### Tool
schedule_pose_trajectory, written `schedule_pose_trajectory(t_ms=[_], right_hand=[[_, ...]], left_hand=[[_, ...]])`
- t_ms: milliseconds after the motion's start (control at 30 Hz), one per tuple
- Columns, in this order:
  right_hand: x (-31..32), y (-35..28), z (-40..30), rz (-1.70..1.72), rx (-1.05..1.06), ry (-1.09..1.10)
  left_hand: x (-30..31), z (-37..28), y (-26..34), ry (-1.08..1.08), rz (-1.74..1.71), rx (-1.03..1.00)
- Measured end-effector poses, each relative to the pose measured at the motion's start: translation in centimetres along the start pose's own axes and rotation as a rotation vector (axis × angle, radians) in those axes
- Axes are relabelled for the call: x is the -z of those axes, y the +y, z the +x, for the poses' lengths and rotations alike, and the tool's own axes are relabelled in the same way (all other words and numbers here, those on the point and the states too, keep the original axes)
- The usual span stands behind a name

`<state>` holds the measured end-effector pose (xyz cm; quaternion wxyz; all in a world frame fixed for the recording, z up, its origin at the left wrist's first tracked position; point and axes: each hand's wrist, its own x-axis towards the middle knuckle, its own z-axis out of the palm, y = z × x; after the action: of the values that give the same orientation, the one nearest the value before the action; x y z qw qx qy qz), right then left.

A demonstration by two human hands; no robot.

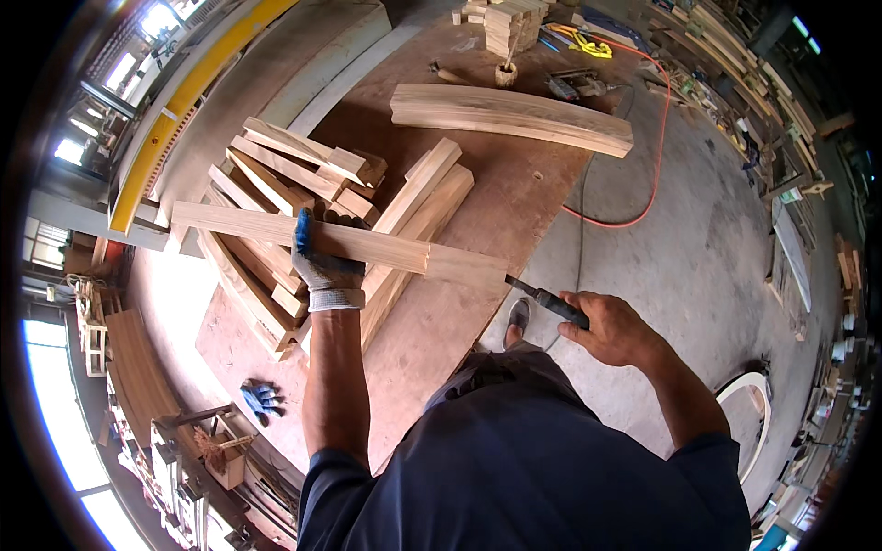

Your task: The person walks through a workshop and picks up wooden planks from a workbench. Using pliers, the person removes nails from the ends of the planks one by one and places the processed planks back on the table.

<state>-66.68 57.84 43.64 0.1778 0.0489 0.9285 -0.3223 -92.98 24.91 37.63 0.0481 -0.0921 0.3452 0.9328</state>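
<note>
My left hand (329, 258), in a grey knit work glove with blue coating, grips a long wooden piece (386, 249) from below. The piece has a step near its right end and crosses above other timber. My bare right hand (610, 327) holds a black-handled hand tool (551, 301) whose dark, narrow metal part meets the stepped end; whether it is a file or a chisel I cannot tell. Under the held piece, two thick wooden bars (420, 200) lie side by side on the brown worktable (406, 324). Several cut wooden parts (275, 179) are piled to the left.
A long wooden beam (510, 117) lies across the table's far side. Behind it stand stacked wood blocks (510, 27), a small pot (506, 74) and a hammer (448, 74). A blue-and-grey glove (262, 401) lies near left. An orange hose (665, 138) loops over the concrete floor.
</note>
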Motion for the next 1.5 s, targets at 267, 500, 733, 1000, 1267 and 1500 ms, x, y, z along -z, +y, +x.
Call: schedule_pose_trajectory(t_ms=[267, 500, 733, 1000, 1267, 1500], right_hand=[[1.1, 1.3, 1.8, -0.077, 0.068, -0.032], [1.8, 1.3, 2.0, 0.006, 0.033, -0.032], [1.7, 1.4, 2.6, -0.030, 0.018, -0.088], [0.8, 2.5, 3.0, -0.071, 0.096, -0.019], [-1.9, 4.8, 4.2, -0.087, 0.177, -0.008], [-8.3, 5.8, 6.0, 0.132, -0.129, -0.170]], left_hand=[[1.4, 1.1, -0.3, 0.056, 0.005, -0.021], [0.1, 0.9, 0.0, 0.046, 0.019, -0.015], [0.1, 1.3, 0.1, 0.059, -0.005, 0.017], [0.2, 1.5, -0.1, 0.006, -0.012, 0.027], [0.8, 2.0, 1.0, -0.046, 0.068, -0.134], [-2.0, -1.5, 0.8, -0.021, 0.156, -0.120]])
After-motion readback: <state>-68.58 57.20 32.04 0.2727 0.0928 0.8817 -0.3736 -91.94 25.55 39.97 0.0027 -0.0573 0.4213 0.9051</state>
